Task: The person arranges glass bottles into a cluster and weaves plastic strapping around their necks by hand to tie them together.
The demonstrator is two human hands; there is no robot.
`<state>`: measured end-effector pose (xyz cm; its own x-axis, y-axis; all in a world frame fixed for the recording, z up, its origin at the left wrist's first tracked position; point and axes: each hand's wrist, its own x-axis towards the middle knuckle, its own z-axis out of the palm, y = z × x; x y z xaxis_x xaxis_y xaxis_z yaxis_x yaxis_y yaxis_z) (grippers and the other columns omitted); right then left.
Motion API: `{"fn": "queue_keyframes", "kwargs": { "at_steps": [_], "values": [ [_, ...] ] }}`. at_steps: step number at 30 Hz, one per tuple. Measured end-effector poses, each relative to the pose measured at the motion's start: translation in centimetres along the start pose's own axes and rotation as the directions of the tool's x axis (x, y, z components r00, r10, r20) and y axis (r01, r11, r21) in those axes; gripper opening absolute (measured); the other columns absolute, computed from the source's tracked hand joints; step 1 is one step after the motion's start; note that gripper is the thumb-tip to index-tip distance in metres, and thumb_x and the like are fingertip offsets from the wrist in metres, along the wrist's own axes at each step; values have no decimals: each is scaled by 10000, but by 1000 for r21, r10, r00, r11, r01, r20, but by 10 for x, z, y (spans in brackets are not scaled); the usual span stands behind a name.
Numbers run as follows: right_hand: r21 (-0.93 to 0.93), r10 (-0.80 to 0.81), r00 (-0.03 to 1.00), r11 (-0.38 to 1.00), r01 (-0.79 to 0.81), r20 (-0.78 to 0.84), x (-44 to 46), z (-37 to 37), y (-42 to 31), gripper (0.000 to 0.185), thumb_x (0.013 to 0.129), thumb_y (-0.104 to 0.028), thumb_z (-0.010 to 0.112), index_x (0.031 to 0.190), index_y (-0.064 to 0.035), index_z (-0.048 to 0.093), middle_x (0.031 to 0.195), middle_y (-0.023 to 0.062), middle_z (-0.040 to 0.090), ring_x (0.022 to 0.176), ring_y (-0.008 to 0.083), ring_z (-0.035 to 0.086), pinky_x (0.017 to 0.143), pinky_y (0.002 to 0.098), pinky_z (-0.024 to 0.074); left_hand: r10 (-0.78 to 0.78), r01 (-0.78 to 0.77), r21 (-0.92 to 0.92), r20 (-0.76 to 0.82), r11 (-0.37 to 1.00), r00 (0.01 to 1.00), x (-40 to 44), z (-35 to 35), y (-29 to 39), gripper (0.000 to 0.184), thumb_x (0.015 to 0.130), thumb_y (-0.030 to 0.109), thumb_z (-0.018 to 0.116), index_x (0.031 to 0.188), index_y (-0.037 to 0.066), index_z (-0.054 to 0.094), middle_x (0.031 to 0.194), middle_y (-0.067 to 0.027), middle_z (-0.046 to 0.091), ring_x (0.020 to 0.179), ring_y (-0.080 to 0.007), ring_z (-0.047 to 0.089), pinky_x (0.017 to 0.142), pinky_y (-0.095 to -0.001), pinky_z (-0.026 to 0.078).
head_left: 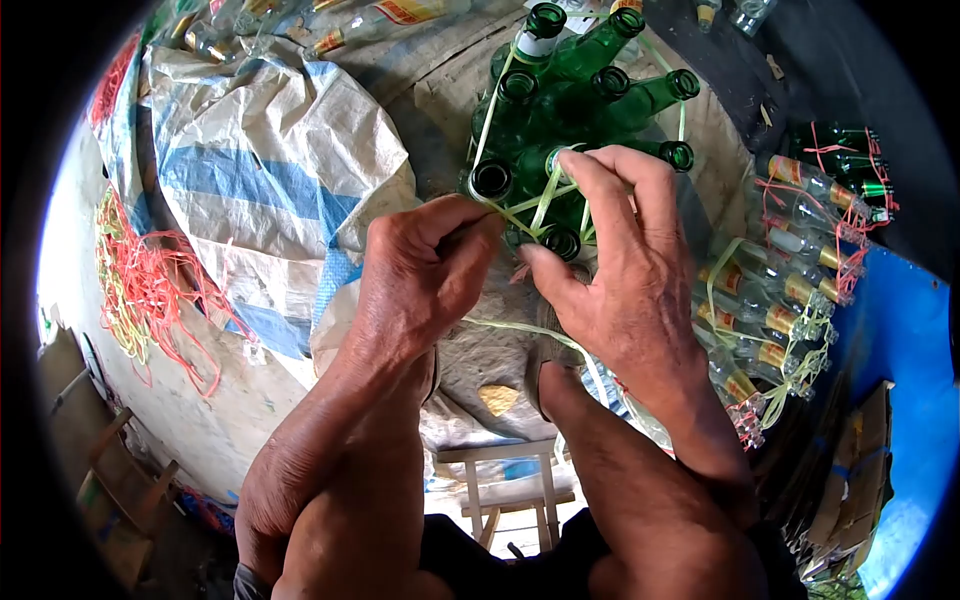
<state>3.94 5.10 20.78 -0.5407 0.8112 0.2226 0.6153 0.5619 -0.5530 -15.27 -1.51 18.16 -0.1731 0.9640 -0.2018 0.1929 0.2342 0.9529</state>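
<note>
A cluster of upright green glass bottles (590,95) stands in front of me, with pale yellow-green twine (486,130) running round and between the necks. My left hand (430,265) is closed in a pinch on the twine, just left of the nearest bottle mouths. Over the right side of the cluster is my right hand (625,250), its thumb and fingers apart around the nearest bottle's neck. Strands of twine cross between both hands. Whether the right fingertips hold a strand is hard to tell.
A white and blue woven sack (270,170) lies at the left, beside tangled red and yellow twine (165,290). Tied bundles of clear bottles (770,320) lie at the right, near a blue sheet (905,330). Cardboard (850,470) is stacked lower right. A wooden frame (508,455) stands between my legs.
</note>
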Motion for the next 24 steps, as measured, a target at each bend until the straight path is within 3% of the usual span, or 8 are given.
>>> {"fn": "queue_keyframes", "kwargs": {
  "at_steps": [2, 7, 13, 15, 19, 24],
  "values": [
    [20, 8, 1000, 1000, -7, -28, -2, 3, 1, 741, 702, -43, 906, 1391, -51, 632, 1343, 138, 554, 1167, 331, 636, 966, 429, 550, -6, 6, 39, -6, 999, 1000, 0, -1, 1, 99, 999, 44, 714, 1019, -37, 767, 718, 0, 655, 682, -25, 545, 591, -246, 455],
    [-25, -8, 1000, 1000, 8, -29, -1, 2, -1, 727, 685, -37, 894, 1368, -53, 646, 1313, 132, 587, 1162, 333, 641, 971, 438, 538, 34, -31, 61, -40, 998, 999, 3, -2, -1, 79, 971, 9, 697, 978, -54, 743, 680, -26, 633, 670, -30, 536, 572, -260, 457],
    [-14, 3, 999, 1000, -3, -43, -3, 3, -2, 703, 674, -35, 881, 1341, -64, 660, 1298, 113, 608, 1161, 328, 639, 964, 440, 519, 30, -27, 281, -4, 959, 1000, 3, -11, 16, 97, 947, 27, 725, 1007, -30, 775, 730, -91, 704, 664, -56, 600, 602, -268, 489],
    [-12, -1, 998, 1000, 1, -62, -4, 4, 0, 688, 673, -35, 878, 1328, -65, 666, 1299, 106, 610, 1156, 322, 641, 961, 436, 514, 136, -125, 341, -8, 932, 991, 6, -10, 15, 81, 936, 9, 726, 993, -26, 772, 737, -98, 711, 641, -75, 611, 592, -277, 491],
    [-20, -12, 996, 1000, 10, -83, -6, 5, 3, 611, 678, -39, 866, 1264, -60, 691, 1300, 96, 613, 1129, 305, 652, 945, 433, 508, 215, -224, 515, 78, 828, 974, 10, -16, 27, 70, 912, -20, 731, 974, -20, 764, 744, -106, 712, 610, -110, 631, 580, -296, 494],
    [-7, -29, 992, 1000, 28, -121, -7, 8, 5, 528, 695, -68, 837, 1203, -55, 691, 1273, 81, 590, 1084, 271, 655, 909, 439, 484, 294, -394, 682, 265, 616, 918, 18, -24, 53, 63, 884, -15, 724, 938, 14, 736, 772, -132, 708, 603, -265, 682, 576, -354, 527]
  ]
}}
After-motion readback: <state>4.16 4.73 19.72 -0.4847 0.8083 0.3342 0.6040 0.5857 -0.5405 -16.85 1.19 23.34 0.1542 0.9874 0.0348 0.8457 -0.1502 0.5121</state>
